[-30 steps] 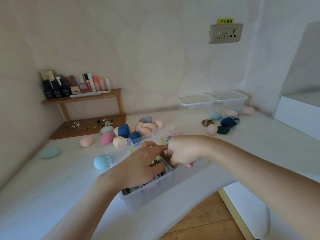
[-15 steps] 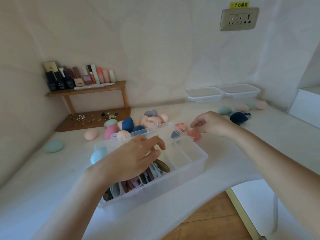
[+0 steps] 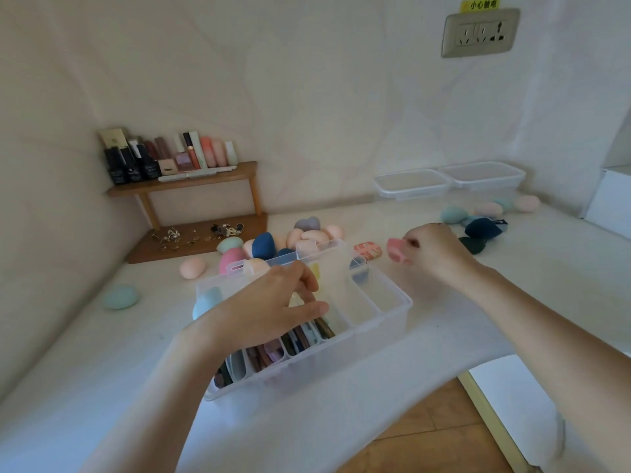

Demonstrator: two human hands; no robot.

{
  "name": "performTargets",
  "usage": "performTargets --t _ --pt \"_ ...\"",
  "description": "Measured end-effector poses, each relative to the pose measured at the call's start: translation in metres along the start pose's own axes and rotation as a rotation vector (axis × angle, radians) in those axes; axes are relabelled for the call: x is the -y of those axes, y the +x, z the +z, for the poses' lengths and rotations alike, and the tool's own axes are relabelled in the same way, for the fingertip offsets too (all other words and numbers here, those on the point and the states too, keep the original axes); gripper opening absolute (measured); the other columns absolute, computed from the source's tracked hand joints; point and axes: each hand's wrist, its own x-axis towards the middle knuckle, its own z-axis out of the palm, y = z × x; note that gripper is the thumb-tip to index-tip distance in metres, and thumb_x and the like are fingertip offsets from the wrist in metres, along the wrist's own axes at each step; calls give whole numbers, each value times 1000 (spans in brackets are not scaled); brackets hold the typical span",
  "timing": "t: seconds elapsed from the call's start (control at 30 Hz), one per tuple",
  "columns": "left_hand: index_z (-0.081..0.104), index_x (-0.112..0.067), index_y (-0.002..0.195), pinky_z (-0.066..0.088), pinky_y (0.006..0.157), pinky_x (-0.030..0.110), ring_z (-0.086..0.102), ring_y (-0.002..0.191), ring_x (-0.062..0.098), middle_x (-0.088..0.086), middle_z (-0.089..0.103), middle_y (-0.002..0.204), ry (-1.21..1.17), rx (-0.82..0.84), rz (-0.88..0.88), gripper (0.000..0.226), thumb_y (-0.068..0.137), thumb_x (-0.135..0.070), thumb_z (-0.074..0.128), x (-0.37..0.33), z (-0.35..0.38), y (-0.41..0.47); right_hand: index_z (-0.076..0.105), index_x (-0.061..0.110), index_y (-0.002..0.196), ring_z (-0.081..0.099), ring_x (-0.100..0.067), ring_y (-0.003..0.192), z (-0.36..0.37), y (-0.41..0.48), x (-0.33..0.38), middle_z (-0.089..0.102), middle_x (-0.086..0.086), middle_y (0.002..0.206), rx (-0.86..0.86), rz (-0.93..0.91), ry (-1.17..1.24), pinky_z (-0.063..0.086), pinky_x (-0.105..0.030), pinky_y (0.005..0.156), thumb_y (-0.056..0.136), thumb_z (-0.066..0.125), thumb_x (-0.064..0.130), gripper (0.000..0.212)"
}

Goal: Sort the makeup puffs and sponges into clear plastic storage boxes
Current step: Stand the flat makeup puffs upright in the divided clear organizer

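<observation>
Wall: yellow sticker reads 小心触电, above one socket.
Table: one divided box; two clear boxes behind.
Right hand: pinches one pink puff beside the divided box.
Left hand: fingers relaxed, over that box.

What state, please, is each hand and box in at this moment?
Left hand: open, above the clear divided plastic box.
Right hand: pinching a pink flat puff, beside the box.
Box: open, left compartments filled, rightmost empty.
Two clear shallow boxes by the wall: contents unclear.
</observation>
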Motion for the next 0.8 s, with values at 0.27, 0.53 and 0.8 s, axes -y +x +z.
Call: performTargets --t 0.27,0.53,0.8 --pt "58 -27 90 45 74 10 58 84 4 -17 60 86 0 -80 84 29 101 -13 36 7 6 7 71 5 82 66 -19 63 -42 -43 40 69 -8 67 -78 -128 576 52 -29 68 94 56 17 23" --pt "50 -32 82 36 63 13 51 76 4 -17 54 81 44 -106 101 27 99 -14 38 7 6 7 71 24 91 68 -13 58 -30 -98 88 72 -4 68 178 -266 547 53 -17 57 88 62 10 17" --pt "57 -27 97 39 65 9 53 78 -1 -16 56 87 33 -90 102 11 96 -21 48 5 5 5 66 19 82 72 -22 73 -38 -98 87 73 -5 77 210 -274 525 58 -38 73 81 66 10 9"
